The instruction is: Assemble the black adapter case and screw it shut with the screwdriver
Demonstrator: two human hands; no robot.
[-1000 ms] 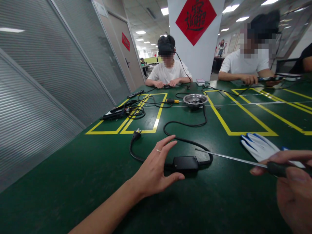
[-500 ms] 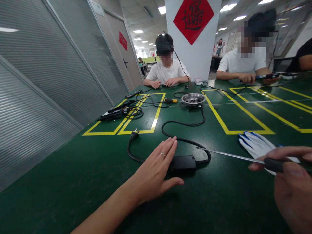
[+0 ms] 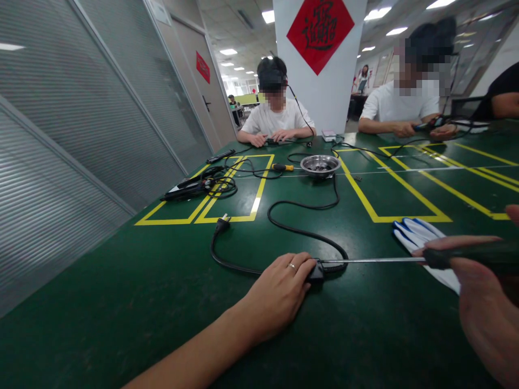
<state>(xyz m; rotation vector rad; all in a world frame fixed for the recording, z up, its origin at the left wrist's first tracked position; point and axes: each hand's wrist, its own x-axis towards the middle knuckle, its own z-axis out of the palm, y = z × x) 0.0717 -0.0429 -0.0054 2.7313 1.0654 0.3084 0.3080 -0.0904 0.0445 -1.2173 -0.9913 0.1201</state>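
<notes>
Head view: we log our left hand, fingers clasped over the black adapter box on the green table. Our right hand grips a screwdriver, shank near level, tip at the box's right end; contact we cannot confirm. We note a power plug leftward, a steel bowl beyond.

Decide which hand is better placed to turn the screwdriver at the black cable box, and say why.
Probably the right hand: it grips the screwdriver, whose tip lies near the black cable box. The left hand covers most of the box, seemingly steadying it.
</notes>
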